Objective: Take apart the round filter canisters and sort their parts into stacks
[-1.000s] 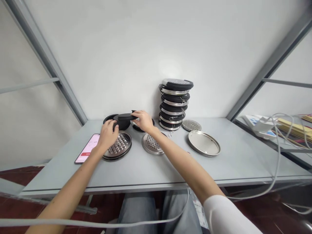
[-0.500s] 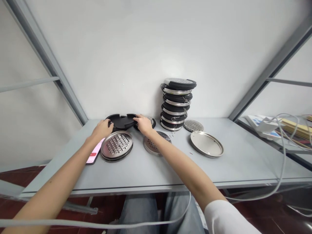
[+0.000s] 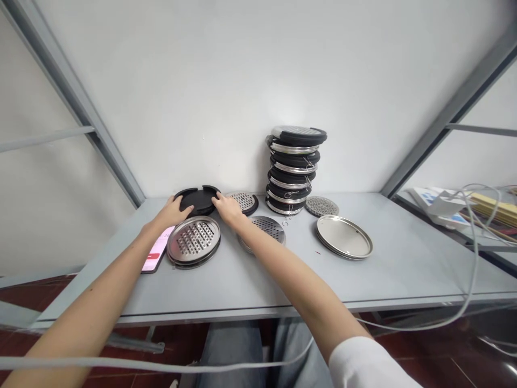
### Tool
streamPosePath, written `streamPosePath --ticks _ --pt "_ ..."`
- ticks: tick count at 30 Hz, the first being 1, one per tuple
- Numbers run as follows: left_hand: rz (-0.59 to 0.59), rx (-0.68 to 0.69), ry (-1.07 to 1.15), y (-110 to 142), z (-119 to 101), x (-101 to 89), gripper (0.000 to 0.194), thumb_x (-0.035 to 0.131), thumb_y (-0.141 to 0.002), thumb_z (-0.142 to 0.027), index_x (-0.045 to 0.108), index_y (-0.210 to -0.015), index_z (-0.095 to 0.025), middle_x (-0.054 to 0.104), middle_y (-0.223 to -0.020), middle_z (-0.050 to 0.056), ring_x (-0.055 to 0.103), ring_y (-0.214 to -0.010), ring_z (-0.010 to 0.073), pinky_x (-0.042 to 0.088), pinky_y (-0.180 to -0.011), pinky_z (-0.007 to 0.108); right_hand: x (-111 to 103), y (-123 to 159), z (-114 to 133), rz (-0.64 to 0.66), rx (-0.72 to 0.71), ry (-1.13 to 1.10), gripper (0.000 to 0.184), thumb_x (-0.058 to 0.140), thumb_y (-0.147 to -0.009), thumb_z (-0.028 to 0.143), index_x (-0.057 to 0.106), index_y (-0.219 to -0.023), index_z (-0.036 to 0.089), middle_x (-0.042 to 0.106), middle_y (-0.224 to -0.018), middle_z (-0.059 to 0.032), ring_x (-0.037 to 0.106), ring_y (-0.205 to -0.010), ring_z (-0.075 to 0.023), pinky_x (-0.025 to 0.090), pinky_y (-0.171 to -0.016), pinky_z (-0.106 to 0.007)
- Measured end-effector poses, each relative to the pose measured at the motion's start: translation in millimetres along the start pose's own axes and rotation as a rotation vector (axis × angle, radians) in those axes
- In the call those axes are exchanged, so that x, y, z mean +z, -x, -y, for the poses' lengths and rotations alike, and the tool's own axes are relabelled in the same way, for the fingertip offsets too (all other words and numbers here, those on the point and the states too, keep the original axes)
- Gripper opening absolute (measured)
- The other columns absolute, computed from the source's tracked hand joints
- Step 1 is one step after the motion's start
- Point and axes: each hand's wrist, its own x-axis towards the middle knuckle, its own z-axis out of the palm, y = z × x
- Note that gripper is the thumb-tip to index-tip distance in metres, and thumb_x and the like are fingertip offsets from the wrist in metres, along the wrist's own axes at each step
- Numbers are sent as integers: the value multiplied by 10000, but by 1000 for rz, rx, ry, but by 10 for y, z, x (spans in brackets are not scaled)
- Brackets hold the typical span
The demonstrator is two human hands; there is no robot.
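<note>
A stack of round black holders (image 3: 202, 198) with a notched raised rim lies on the table near the wall. My left hand (image 3: 172, 212) grips its left edge, thumb over the front. Against its right edge my right hand (image 3: 226, 209) closes thumb and fingers. Just in front are stacked round metal graters (image 3: 194, 240) with slotted faces. Behind my right hand a perforated metal disc (image 3: 242, 200) sits in a black holder. Another round grater (image 3: 269, 229) is partly covered by my right forearm.
A tall stack of black-and-silver round pieces (image 3: 293, 172) with small rings stands by the wall. To its right are a perforated disc (image 3: 322, 206) and plain metal lids (image 3: 344, 237). A phone (image 3: 155, 250) lies left. A white cable (image 3: 472, 258) hangs at right.
My right hand has shifted left with the upper black holder, which now sits more evenly over the stack. More of the perforated disc behind that hand shows.
</note>
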Motion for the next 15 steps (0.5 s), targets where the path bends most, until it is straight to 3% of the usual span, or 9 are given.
streamPosePath --ticks 7,15 --pt "-9 9 2 -13 58 24 598 371 -897 -416 410 -1356 -35 414 -1395 218 393 -1315 326 308 -1089 408 50 -7 -33 26 -77 -142 447 513 -912 274 439 -1343 178 398 -1440 -177 562 -1160 -276 471 -955 -412" --pt "4 30 5 -1 70 10 625 386 -882 -443 420 -1354 -33 449 -1364 211 435 -1279 306 325 -1078 384 42 -97 -142 30 -78 -181 357 475 -925 187 495 -1281 197 441 -1413 -135 609 -1076 -237 500 -899 -378"
